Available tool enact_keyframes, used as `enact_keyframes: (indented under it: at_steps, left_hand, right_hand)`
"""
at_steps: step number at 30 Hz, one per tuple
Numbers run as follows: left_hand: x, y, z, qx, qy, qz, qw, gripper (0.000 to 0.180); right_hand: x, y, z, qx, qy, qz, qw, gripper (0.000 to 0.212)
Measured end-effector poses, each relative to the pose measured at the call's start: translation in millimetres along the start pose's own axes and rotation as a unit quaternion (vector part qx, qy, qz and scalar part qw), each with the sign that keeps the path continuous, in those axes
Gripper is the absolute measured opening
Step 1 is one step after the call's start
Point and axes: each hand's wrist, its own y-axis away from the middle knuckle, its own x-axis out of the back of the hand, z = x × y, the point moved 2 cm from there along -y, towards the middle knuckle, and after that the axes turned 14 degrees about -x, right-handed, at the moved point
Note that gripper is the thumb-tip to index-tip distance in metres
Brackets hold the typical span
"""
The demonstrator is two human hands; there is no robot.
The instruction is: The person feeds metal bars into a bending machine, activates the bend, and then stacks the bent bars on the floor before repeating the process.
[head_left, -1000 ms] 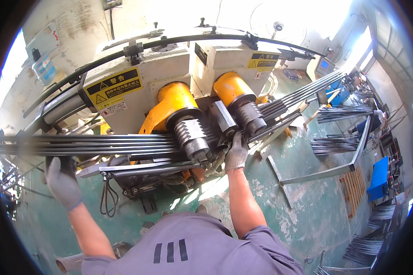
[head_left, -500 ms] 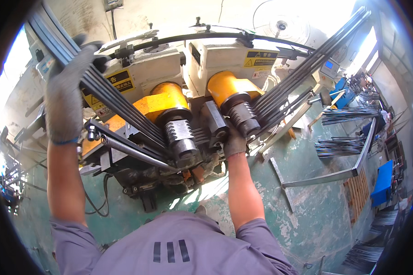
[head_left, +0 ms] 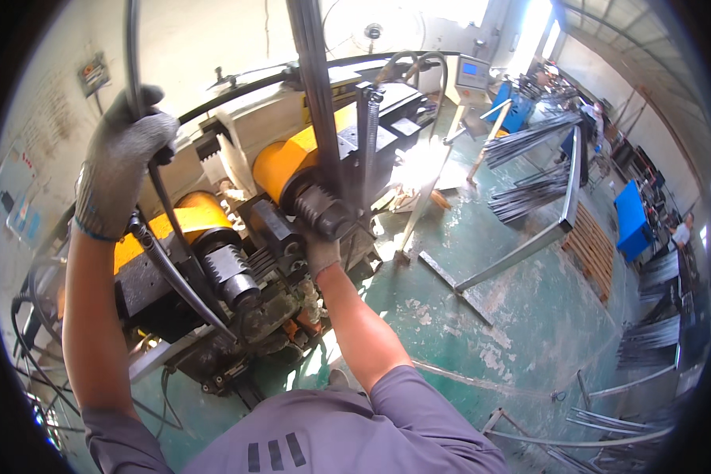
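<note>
Your left hand point(head_left: 126, 154) grips the left rods point(head_left: 133, 47), likely mid-bend; next needs a steady hold. Your right hand point(head_left: 321, 253): can't tell.

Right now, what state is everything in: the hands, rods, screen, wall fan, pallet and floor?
Left hand: gloved, closed around the left rods.
Right hand: gloved, fingers hidden behind a ribbed cylinder; grip cannot be told.
Left rods: gripped, rising steeply.
Right rods: rising steeply.
Screen: lit blue.
Wall fan: cannot tell whether it turns.
Wooden pallet: on the floor.
Green floor: worn in patches.
</note>
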Motion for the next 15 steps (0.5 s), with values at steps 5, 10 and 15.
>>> enact_keyframes:
  at_steps: [5, 10, 15]
  left_hand:
    - [1, -2, -7, -0.032, 0.041, -0.011, 0.999, 0.033]
    - [1, -3, -5, -0.029, 0.011, -0.013, 0.999, 0.036]
    - [3, -1, -8, -0.03, 0.019, -0.011, 0.999, 0.036]
  right_hand:
    - [1, 9, -9, -0.006, -0.027, 0.035, 0.999, 0.027]
    - [1, -3, 6, -0.01, -0.047, 0.018, 0.999, 0.027]
    - [-3, 8, -8, -0.051, -0.099, 0.006, 0.994, 0.026]
